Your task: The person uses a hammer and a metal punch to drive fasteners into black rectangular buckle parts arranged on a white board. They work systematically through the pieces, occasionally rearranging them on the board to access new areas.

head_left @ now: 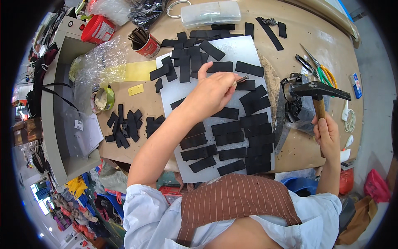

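Punching looks to be the step: the left hand's (212, 92) fingers pinch a thin metal rod (242, 79) above flat black fabric strips (229, 138) on the white rectangular board (241, 47) — the right hand's (328, 135) clench a wooden-handled black hammer (318, 90). Next probably calls for steadying the rod upright.

At nine o'clock from the view's centre, a white rectangular paper label (78, 125) bears dark characters; what it is fixed to is hard to tell. Between ten and eleven, a red round plastic tub (92, 31) carries a pale printed panel — small and tilted. At eleven, a red cylindrical tin (149, 49) shows print too small to make out. Toward half past two, a blue-and-white rectangular box (355, 86) has markings — blurred.
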The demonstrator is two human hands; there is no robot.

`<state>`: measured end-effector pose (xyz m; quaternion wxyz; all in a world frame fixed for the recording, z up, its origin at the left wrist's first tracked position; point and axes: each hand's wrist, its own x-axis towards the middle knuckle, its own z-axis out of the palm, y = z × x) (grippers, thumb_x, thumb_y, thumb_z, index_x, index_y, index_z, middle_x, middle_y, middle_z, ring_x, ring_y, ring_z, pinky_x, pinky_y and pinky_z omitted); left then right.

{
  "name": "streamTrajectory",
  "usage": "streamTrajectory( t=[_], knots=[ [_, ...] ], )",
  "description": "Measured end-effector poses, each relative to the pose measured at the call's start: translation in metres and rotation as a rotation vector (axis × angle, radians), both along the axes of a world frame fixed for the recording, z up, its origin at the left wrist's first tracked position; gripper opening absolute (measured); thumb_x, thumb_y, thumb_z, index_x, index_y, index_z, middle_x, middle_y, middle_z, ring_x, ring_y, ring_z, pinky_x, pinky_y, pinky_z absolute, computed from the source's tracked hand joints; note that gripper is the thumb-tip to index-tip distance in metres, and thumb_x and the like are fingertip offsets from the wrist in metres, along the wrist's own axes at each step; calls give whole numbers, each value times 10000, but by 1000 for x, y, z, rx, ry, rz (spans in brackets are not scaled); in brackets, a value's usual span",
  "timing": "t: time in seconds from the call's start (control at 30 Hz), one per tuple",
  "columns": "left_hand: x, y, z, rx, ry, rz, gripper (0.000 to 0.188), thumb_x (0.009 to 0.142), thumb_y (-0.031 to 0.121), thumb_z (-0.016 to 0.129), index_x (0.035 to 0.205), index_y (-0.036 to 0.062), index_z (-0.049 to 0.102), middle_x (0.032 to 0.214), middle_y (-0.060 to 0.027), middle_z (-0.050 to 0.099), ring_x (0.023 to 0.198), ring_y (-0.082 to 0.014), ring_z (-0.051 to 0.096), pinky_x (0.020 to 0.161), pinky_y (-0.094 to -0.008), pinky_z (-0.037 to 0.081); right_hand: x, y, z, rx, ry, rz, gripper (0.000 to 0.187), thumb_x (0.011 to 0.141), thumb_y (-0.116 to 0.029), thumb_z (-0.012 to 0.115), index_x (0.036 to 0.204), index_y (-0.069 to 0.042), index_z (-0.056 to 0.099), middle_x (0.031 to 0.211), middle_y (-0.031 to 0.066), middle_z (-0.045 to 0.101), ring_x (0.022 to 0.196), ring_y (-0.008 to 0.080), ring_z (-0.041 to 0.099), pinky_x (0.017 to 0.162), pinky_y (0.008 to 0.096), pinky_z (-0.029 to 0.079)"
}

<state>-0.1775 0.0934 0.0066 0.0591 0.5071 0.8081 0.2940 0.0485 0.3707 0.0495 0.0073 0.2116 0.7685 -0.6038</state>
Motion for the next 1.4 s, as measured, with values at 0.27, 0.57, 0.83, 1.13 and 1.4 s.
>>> streamTrajectory(
  t=[0.27,0.57,0.83,1.13,1.4],
  knots=[
    [26,20,1,142,-87,199,246,779,80,718,974,87,568,913,24,661,964,-188,630,1012,-478,278,-4,-3,-2,-14,-15,-16,291,1013,-304,447,929,-39,532,579,-79,383,501,-3,325,448,179,243],
    [55,18,5,66,11,-8,207,754,84,726,860,97,548,1026,5,680,1121,-229,560,998,-576,234,-3,-4,-4,7,-21,-1,289,1011,-301,452,924,-38,538,585,-76,390,506,0,329,457,184,251],
    [52,14,8,97,16,209,209,739,94,746,825,107,556,974,-2,680,1099,-213,575,990,-547,249,-2,-5,-7,-25,-34,-26,279,1010,-293,454,925,-42,539,589,-75,395,514,-1,335,462,180,252],
    [23,10,7,153,-55,283,326,744,95,746,735,92,420,1012,-4,691,977,-215,595,970,-476,290,-4,-4,-8,-35,-29,-17,270,1010,-286,453,926,-46,544,589,-78,398,512,-3,337,461,180,255],
    [11,17,3,93,-68,185,301,787,87,698,773,89,397,1034,-13,687,914,-201,585,970,-430,294,-25,-6,-6,35,24,94,265,1019,-277,421,969,-41,531,579,-79,387,475,-9,321,421,161,237]
  ],
)
